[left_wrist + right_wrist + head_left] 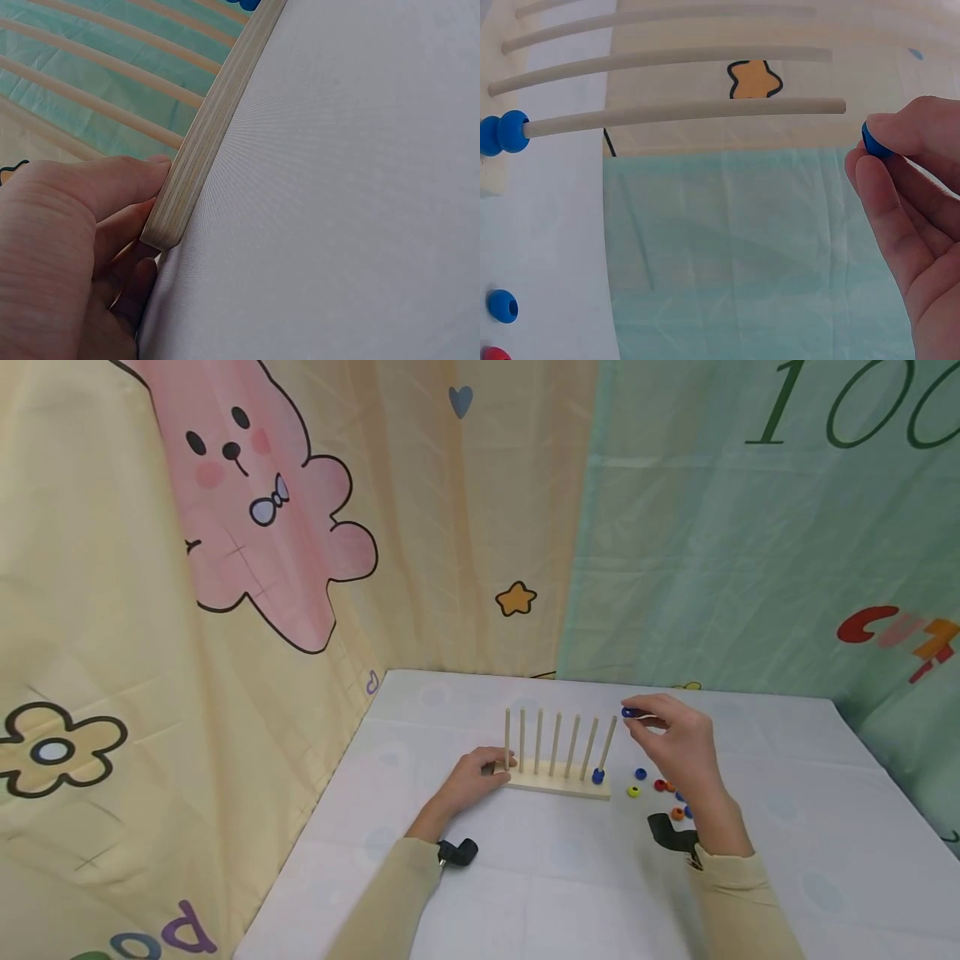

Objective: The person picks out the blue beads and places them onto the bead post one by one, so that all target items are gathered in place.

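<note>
A wooden peg rack (558,785) with several upright pegs stands on the table. Two blue beads (502,133) are stacked at the foot of its rightmost peg (690,115). My left hand (480,772) grips the rack's left end, thumb on the base (202,142) in the left wrist view. My right hand (675,739) pinches a blue bead (875,142) between thumb and fingers. That bead is beside the tip of the rightmost peg, a small gap apart from it in the right wrist view.
Right of the rack lie loose beads: a blue bead (641,773), a yellow-green bead (633,792), a red bead (659,785), an orange bead (677,814) and more blue ones, some partly behind my right hand. Printed curtains (465,527) hang behind the white table (555,877).
</note>
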### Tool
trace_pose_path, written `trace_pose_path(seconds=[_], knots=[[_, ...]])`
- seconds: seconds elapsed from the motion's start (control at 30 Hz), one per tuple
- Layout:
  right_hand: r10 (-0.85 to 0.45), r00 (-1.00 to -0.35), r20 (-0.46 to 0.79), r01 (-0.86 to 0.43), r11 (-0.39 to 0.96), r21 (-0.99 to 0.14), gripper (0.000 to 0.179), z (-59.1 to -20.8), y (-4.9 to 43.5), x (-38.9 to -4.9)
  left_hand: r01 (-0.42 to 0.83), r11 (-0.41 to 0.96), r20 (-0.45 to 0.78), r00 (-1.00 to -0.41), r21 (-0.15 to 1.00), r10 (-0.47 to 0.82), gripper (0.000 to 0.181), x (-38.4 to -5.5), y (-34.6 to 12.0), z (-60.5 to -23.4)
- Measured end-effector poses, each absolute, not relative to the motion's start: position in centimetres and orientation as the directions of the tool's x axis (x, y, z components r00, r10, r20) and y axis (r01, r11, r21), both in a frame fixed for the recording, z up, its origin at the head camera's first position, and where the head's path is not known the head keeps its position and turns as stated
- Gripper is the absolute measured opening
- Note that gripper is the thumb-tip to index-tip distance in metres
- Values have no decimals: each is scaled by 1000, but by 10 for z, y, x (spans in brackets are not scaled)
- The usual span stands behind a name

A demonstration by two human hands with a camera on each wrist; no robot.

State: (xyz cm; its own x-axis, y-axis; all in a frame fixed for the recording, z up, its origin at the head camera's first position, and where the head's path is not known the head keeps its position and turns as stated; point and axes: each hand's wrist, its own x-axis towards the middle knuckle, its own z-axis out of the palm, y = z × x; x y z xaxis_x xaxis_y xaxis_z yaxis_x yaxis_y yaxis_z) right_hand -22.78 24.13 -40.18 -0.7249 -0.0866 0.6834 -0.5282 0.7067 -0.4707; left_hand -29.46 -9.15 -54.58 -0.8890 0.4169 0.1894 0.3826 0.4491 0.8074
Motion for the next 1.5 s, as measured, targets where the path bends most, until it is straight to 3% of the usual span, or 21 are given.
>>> trace_pose_path(seconds=[1.5], knots=[[-116, -783, 612, -522, 657, -543, 26, -416, 230, -235, 390, 461, 198, -890, 797, 411, 23, -297, -92, -549]])
